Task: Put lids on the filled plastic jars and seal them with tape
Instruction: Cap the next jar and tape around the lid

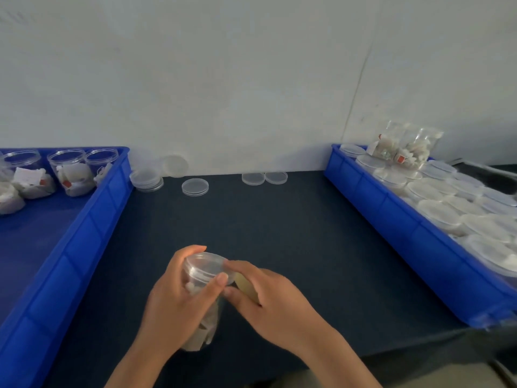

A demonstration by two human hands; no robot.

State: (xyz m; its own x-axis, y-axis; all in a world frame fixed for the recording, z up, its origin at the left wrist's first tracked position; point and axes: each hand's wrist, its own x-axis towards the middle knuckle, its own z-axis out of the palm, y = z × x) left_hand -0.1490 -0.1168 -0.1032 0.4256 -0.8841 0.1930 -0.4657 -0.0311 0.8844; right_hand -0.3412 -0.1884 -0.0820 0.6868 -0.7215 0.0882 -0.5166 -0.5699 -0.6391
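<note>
Nearest me, at the near middle of the counter (293, 233), my left hand (179, 298) wraps the filled jar (206, 329) just under its lid (207, 266), thumb against the lid's side. My right hand (268, 301) pinches a tan roll of tape (246, 287) at the lid's right edge. I judge the seal goes best with the lid pressed level and the jar turned into the tape. It is clear plastic, packed with pale pieces.
</note>
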